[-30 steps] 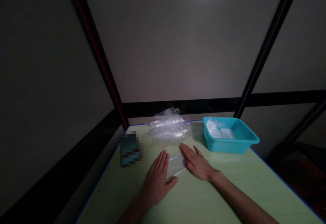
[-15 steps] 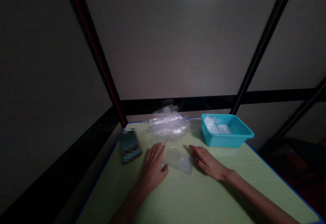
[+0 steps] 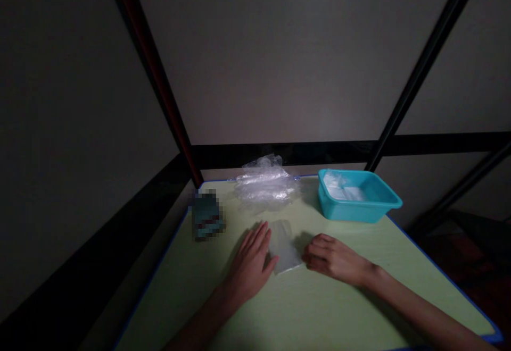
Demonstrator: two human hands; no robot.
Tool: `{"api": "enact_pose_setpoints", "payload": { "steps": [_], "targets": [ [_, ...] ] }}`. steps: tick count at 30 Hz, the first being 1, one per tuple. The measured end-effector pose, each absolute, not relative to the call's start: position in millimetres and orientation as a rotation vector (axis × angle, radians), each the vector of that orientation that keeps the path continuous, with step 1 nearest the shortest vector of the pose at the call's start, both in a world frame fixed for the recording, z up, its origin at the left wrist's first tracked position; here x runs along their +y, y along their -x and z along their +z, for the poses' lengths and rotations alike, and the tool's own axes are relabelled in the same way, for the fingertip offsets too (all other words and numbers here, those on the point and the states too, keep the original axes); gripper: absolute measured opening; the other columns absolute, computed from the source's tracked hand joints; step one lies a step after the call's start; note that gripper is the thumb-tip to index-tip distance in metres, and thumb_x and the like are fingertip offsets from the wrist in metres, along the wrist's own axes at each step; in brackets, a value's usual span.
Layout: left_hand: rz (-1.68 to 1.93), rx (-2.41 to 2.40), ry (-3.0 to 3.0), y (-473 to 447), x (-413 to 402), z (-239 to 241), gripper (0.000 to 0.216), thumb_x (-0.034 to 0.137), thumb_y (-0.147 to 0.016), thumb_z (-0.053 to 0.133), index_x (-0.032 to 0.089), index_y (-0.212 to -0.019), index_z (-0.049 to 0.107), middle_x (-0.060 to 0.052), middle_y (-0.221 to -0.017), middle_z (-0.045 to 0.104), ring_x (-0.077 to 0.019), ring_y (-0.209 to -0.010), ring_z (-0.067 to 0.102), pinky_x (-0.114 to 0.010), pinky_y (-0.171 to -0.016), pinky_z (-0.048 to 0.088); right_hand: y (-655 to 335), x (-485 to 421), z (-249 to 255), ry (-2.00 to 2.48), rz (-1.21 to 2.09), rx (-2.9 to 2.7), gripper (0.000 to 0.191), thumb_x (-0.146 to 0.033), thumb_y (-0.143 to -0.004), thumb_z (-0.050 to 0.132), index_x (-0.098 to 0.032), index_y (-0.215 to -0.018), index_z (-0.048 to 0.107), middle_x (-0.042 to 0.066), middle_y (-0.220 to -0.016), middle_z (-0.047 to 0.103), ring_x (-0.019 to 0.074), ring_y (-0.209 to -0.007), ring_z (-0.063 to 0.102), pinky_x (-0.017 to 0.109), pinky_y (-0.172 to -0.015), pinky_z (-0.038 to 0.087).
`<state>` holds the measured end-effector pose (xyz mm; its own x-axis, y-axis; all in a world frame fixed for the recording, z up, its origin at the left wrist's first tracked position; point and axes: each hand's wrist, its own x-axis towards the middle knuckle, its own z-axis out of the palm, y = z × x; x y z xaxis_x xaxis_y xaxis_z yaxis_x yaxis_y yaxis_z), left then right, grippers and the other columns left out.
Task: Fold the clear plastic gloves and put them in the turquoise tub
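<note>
A small clear plastic bag (image 3: pixel 285 247) lies flat on the pale green table (image 3: pixel 303 308) between my two hands. My left hand (image 3: pixel 250 264) rests palm down with its fingers stretched out, its thumb touching the bag's left edge. My right hand (image 3: pixel 334 259) sits just right of the bag with its fingers curled under; I cannot make out whether they hold anything. A heap of crumpled clear plastic bags (image 3: pixel 265 185) lies at the far edge of the table.
A turquoise plastic tub (image 3: pixel 357 195) with clear plastic inside stands at the back right. A blurred teal object (image 3: pixel 206 220) sits at the back left. Black frame bars and a grey wall close off the table behind.
The bag has been turned and now lies lengthwise between my hands. My right hand drew back a little and its fingers curled in. My left hand stayed flat beside the bag.
</note>
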<state>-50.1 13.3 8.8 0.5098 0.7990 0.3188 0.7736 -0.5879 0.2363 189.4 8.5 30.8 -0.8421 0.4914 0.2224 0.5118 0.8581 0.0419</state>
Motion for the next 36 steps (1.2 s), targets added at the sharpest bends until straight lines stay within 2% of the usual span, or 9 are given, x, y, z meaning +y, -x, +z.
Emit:
{"api": "enact_pose_setpoints", "payload": {
  "steps": [6, 14, 17, 19, 22, 25, 28, 32, 36],
  "targets": [
    [0.470, 1.360, -2.740, 47.3, 10.2, 1.3, 0.061, 0.040, -0.078, 0.047, 0.011, -0.129, 0.031, -0.014, -0.136, 0.030, -0.0249, -0.126, 0.022, -0.042, -0.102, 0.022, -183.1, 11.7, 28.4, 0.578, -0.323, -2.895, 0.033, -0.015, -0.090, 0.028, -0.017, -0.086, 0.060, 0.004, -0.074, 0.060, 0.0150, -0.070, 0.051, 0.030, -0.067, 0.037],
    [0.462, 1.365, -2.745, 48.2, 9.8, -5.3, 0.062, 0.040, -0.078, 0.048, 0.009, -0.129, 0.030, -0.015, -0.136, 0.028, -0.0251, -0.126, 0.023, -0.041, -0.102, 0.022, -180.0, 14.8, 22.8, 0.591, -0.285, -2.919, 0.033, -0.015, -0.090, 0.027, -0.015, -0.087, 0.060, 0.003, -0.070, 0.060, 0.0142, -0.068, 0.052, 0.029, -0.066, 0.039],
    [0.547, 1.352, -2.709, 48.5, 8.9, -0.4, 0.060, 0.036, -0.074, 0.053, 0.012, -0.126, 0.035, -0.013, -0.137, 0.029, -0.0267, -0.125, 0.023, -0.042, -0.101, 0.025, -178.8, 17.6, 22.8, 0.537, -0.311, -2.931, 0.033, -0.015, -0.090, 0.027, -0.014, -0.089, 0.060, 0.005, -0.080, 0.063, 0.0156, -0.075, 0.055, 0.030, -0.067, 0.042],
    [0.619, 1.309, -2.658, 49.2, 7.7, 4.2, 0.053, 0.028, -0.074, 0.054, 0.014, -0.123, 0.040, -0.011, -0.134, 0.035, -0.0260, -0.122, 0.030, -0.040, -0.100, 0.028, -179.0, 18.7, 23.3, 0.486, -0.316, -2.935, 0.032, -0.014, -0.090, 0.027, -0.013, -0.094, 0.059, 0.008, -0.098, 0.062, 0.0172, -0.089, 0.054, 0.030, -0.074, 0.042],
    [0.724, 1.257, -2.510, 50.5, 7.1, 7.6, 0.039, 0.018, -0.076, 0.047, 0.015, -0.115, 0.048, -0.009, -0.118, 0.053, -0.0217, -0.109, 0.047, -0.035, -0.093, 0.037, -180.1, 20.0, 21.3, 0.485, -0.261, -2.932, 0.032, -0.014, -0.090, 0.027, -0.011, -0.097, 0.058, 0.009, -0.118, 0.053, 0.0176, -0.108, 0.046, 0.030, -0.088, 0.038],
    [0.793, 1.242, -2.319, 51.6, 9.8, 5.8, 0.033, 0.012, -0.076, 0.043, 0.016, -0.108, 0.052, -0.007, -0.100, 0.063, -0.0183, -0.092, 0.057, -0.031, -0.084, 0.044, -180.5, 22.8, 14.8, 0.506, -0.187, -2.907, 0.032, -0.015, -0.090, 0.028, -0.013, -0.097, 0.059, 0.007, -0.120, 0.051, 0.0167, -0.116, 0.038, 0.031, -0.095, 0.034],
    [0.834, 1.229, -2.196, 52.5, 14.4, 3.6, 0.035, 0.007, -0.073, 0.042, 0.016, -0.104, 0.053, -0.005, -0.091, 0.065, -0.0172, -0.085, 0.059, -0.030, -0.079, 0.046, -178.7, 26.4, 10.3, 0.531, -0.074, -2.856, 0.031, -0.014, -0.090, 0.028, -0.012, -0.095, 0.058, 0.008, -0.118, 0.053, 0.0168, -0.118, 0.036, 0.033, -0.096, 0.032],
    [0.869, 1.210, -2.112, 54.4, 17.0, 3.6, 0.045, 0.001, -0.064, 0.042, 0.016, -0.105, 0.052, -0.005, -0.089, 0.065, -0.0174, -0.083, 0.059, -0.029, -0.076, 0.044, -175.2, 29.4, 18.1, 0.761, 0.335, -2.767, 0.023, -0.016, -0.087, 0.032, -0.013, -0.096, 0.053, 0.011, -0.102, 0.059, 0.0172, -0.097, 0.052, 0.032, -0.085, 0.039],
    [0.942, 1.227, -1.935, 53.3, 18.9, 2.0, 0.051, -0.001, -0.057, 0.047, 0.018, -0.104, 0.053, -0.002, -0.086, 0.065, -0.0174, -0.080, 0.058, -0.028, -0.072, 0.043, -169.9, 36.5, 28.2, 1.041, 0.827, -2.356, 0.013, -0.022, -0.084, 0.037, -0.018, -0.086, 0.049, 0.001, -0.074, 0.056, 0.0127, -0.065, 0.051, 0.025, -0.060, 0.040]
  ]
}}
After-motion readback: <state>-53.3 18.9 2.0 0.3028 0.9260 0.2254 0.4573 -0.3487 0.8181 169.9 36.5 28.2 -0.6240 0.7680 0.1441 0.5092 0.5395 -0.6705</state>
